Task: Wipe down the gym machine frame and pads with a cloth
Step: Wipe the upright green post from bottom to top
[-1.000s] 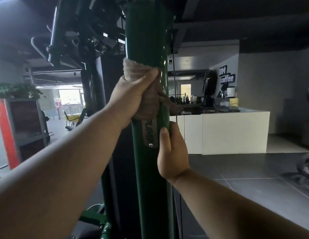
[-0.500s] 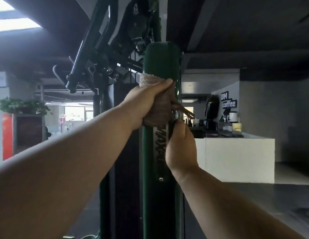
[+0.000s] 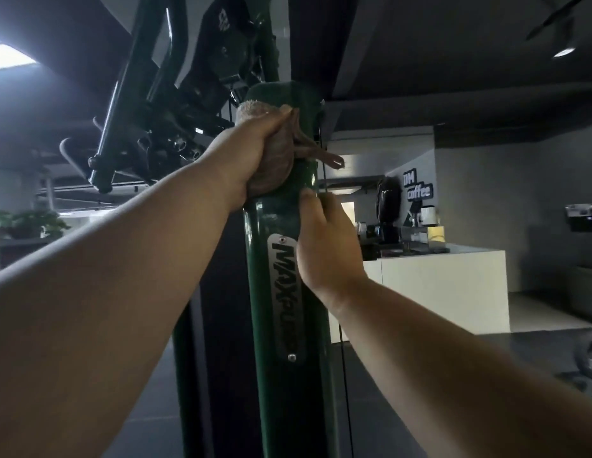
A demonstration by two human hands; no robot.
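A green upright post [image 3: 281,375] of the gym machine fills the middle of the head view, with a silver name plate [image 3: 284,299] screwed to its front. My left hand [image 3: 251,153] grips a beige cloth [image 3: 275,166] wrapped round the post just below its rounded top. A loose end of the cloth sticks out to the right. My right hand [image 3: 324,246] grips the right side of the post just below the cloth, its thumb on the front.
Dark machine arms and linkage [image 3: 162,127] hang overhead to the upper left. A thin cable [image 3: 324,153] runs down just right of the post. A white coffee counter [image 3: 443,289] stands behind on the right, plants [image 3: 26,223] on a shelf at far left.
My left hand has slid the cloth up the post to near its top. My right hand has followed upward along the post's right side. The view has tilted up.
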